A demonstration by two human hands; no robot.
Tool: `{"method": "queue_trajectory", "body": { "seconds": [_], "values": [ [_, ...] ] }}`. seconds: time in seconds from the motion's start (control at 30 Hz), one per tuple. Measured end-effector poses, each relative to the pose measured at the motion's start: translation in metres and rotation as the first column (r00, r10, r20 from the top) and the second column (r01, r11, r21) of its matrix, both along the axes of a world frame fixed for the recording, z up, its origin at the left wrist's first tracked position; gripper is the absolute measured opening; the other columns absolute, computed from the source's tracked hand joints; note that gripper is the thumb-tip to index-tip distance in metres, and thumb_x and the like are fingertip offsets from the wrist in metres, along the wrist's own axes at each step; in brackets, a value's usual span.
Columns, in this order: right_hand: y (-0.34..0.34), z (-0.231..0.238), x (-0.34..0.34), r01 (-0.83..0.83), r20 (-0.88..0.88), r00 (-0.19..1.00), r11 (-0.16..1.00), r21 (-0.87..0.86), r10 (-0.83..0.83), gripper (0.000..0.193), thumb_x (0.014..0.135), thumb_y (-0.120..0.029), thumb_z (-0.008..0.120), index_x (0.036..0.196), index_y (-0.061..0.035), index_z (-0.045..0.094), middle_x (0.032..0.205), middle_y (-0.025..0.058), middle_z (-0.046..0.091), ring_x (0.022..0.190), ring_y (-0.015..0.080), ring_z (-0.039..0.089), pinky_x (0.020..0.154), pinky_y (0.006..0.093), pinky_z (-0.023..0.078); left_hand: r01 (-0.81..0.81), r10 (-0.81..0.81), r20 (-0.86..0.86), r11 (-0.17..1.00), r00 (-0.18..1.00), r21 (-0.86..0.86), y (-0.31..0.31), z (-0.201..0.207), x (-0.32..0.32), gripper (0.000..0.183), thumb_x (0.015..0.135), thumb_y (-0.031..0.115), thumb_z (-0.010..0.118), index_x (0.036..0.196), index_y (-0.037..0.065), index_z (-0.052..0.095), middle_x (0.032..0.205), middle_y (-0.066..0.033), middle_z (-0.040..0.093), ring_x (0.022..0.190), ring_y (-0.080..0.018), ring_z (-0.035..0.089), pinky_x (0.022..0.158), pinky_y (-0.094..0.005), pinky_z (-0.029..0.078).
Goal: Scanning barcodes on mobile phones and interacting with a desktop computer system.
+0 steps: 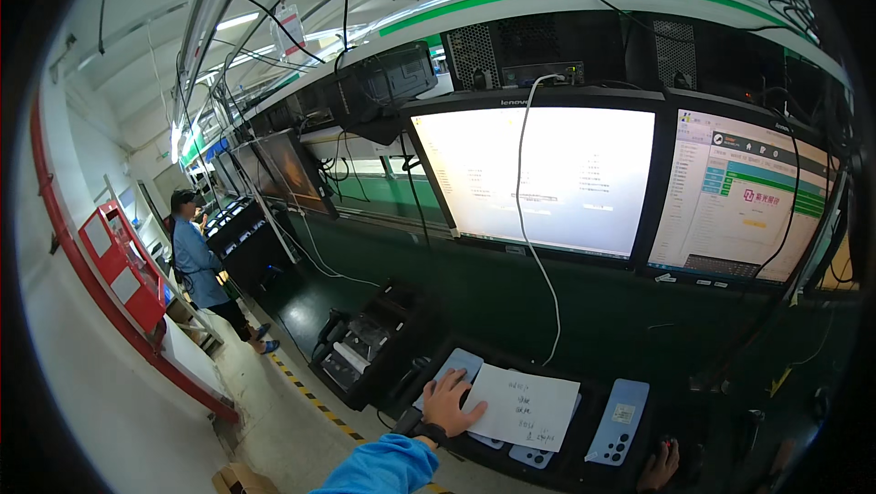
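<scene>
My left hand lies with fingers spread over a light-blue smartphone and the left edge of a white sheet of paper with handwriting. Below the paper's lower edge peeks the camera end of another blue smartphone. To the right, a third smartphone lies back up, with a white label and several lenses. These rest on a black tray. My right hand, in shadow at the lower edge, has its fingers bent over something dark I cannot make out, with a small red glint.
Two lit monitors stand behind the dark green bench. A white cable hangs across one screen. A black device sits left of the tray. Farther left, a person in blue stands beside the bench, near a red cabinet.
</scene>
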State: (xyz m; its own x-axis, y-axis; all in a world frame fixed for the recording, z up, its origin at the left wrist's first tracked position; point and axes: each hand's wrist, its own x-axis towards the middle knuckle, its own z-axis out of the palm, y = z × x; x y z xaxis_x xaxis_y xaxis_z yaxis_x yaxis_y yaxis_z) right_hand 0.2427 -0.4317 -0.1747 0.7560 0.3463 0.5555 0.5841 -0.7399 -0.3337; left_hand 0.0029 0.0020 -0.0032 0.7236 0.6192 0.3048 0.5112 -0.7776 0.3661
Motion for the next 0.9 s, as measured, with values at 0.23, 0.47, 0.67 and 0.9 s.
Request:
{"method": "queue_trajectory", "body": {
  "seconds": [0.23,0.47,0.67,0.9],
  "values": [
    [-0.0004,0.0040,-0.0017,-0.022,0.005,1.000,1.000,0.006,0.022,0.031,0.086,-0.013,0.060,0.117,-0.0061,0.059,0.125,0.0222,0.054,0.110,0.0411,0.054,0.093,0.0473,0.046,0.011,-0.011,-0.006,1.000,1.000,-0.010,0.0000,-0.0007,-0.0007,0.047,0.074,0.045,0.069,0.102,0.009,0.065,0.135,-0.0104,0.050,0.132,-0.0289,0.037,0.106,-0.0516,0.022],
    [0.0002,0.0036,-0.0006,-0.006,0.024,1.000,1.000,0.028,0.005,0.032,0.086,-0.012,0.059,0.117,-0.0069,0.059,0.124,0.0222,0.055,0.107,0.0410,0.055,0.092,0.0479,0.046,0.011,-0.012,0.019,1.000,1.000,0.013,0.0006,-0.0018,-0.0002,0.046,0.074,0.045,0.068,0.102,0.009,0.064,0.134,-0.0101,0.050,0.132,-0.0291,0.038,0.105,-0.0512,0.023],
    [0.0010,0.0005,0.0011,-0.009,0.000,1.000,1.000,0.021,0.009,0.032,0.086,-0.012,0.060,0.118,-0.0075,0.059,0.125,0.0216,0.054,0.109,0.0406,0.054,0.092,0.0476,0.045,0.008,-0.008,0.014,1.000,1.000,0.011,0.0003,0.0000,0.0008,0.046,0.074,0.045,0.069,0.102,0.009,0.064,0.134,-0.0099,0.050,0.131,-0.0292,0.039,0.104,-0.0511,0.023],
    [-0.0012,-0.0020,-0.0022,0.006,0.004,1.000,1.000,0.025,-0.006,0.032,0.085,-0.010,0.061,0.116,-0.0077,0.059,0.125,0.0211,0.054,0.111,0.0398,0.054,0.094,0.0472,0.044,0.020,-0.020,0.010,1.000,1.000,0.010,0.0009,-0.0017,-0.0007,0.046,0.074,0.045,0.068,0.102,0.009,0.064,0.135,-0.0106,0.050,0.132,-0.0299,0.039,0.104,-0.0506,0.023]
  ]
}}
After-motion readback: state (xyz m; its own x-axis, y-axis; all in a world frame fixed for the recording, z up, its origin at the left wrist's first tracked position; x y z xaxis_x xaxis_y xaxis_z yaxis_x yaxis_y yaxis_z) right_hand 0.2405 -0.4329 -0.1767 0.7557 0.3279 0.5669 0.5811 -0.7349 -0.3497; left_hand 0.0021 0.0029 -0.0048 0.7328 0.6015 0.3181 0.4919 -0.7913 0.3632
